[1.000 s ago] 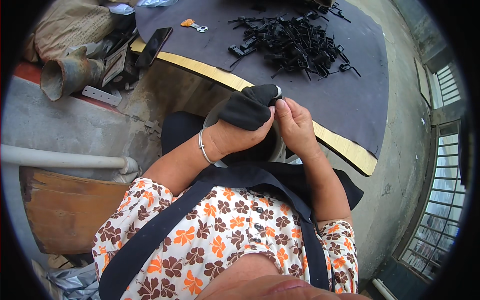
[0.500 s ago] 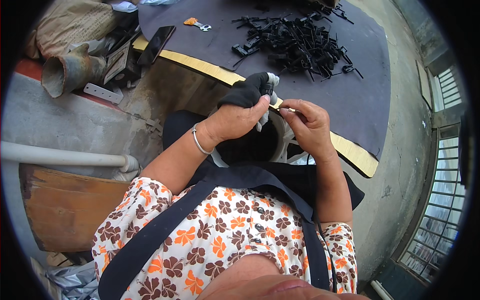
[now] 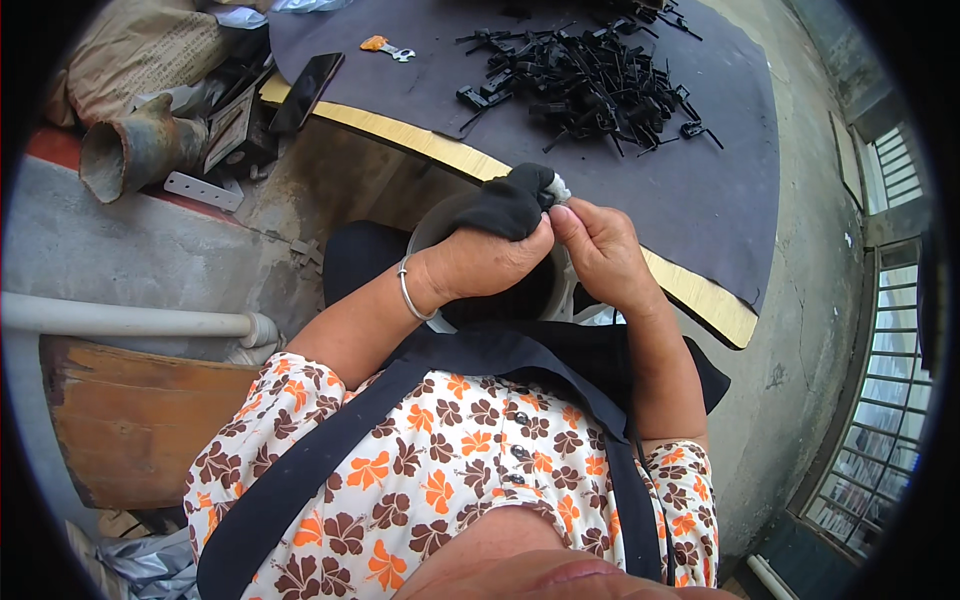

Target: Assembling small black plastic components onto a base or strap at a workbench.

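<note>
My left hand [image 3: 490,255], a silver bangle on its wrist, has black cloth [image 3: 503,207] over its fingers, with whitish material at the fingertips. Its fingers are closed on a small black part [image 3: 546,199], mostly hidden by the cloth and thumb. My right hand [image 3: 605,250] is bare and pinched up against the left fingertips; whatever lies between its thumb and finger is too small to make out. Both hands meet above a round bucket [image 3: 427,232] with a dark inside, at the table's near edge.
A heap of black parts with thin rods [image 3: 600,85] lies on the grey-covered table [image 3: 400,100]. Toward its left are an orange-handled metal tool [image 3: 388,48] and a dark phone [image 3: 307,92]. A rusty pipe fitting [image 3: 140,150] and paper sack [image 3: 150,50] sit farther left.
My right hand has moved left and slightly down, closing the gap to my left hand. The left hand has turned and lowered a little, so the black part shows less.
</note>
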Available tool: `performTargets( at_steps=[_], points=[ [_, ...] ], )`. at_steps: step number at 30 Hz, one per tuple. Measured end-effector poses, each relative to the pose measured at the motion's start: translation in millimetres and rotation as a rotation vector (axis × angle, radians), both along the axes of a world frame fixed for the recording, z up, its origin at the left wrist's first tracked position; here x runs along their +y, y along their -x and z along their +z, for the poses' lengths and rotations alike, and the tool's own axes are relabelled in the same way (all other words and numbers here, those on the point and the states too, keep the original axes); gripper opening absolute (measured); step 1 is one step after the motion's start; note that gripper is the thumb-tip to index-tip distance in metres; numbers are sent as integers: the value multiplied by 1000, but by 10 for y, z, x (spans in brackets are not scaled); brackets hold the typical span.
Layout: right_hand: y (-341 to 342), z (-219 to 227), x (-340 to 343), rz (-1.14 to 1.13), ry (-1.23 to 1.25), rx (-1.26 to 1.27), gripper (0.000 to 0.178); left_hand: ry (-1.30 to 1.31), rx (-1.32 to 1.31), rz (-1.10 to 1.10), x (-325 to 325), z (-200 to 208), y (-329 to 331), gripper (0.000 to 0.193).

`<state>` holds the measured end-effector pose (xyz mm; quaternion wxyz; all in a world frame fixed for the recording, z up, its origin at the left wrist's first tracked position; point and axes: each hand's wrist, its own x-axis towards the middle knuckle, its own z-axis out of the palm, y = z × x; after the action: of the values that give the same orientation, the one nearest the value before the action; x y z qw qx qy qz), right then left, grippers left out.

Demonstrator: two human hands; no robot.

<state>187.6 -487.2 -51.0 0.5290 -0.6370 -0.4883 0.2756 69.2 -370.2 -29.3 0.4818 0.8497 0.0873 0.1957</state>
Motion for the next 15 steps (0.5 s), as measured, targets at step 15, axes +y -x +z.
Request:
performTargets(
  at_steps=[15],
  points=[
    [-719,-56,446,-610,184,-630,38,-716,-74,-5,285,-109,299,25]
  ],
)
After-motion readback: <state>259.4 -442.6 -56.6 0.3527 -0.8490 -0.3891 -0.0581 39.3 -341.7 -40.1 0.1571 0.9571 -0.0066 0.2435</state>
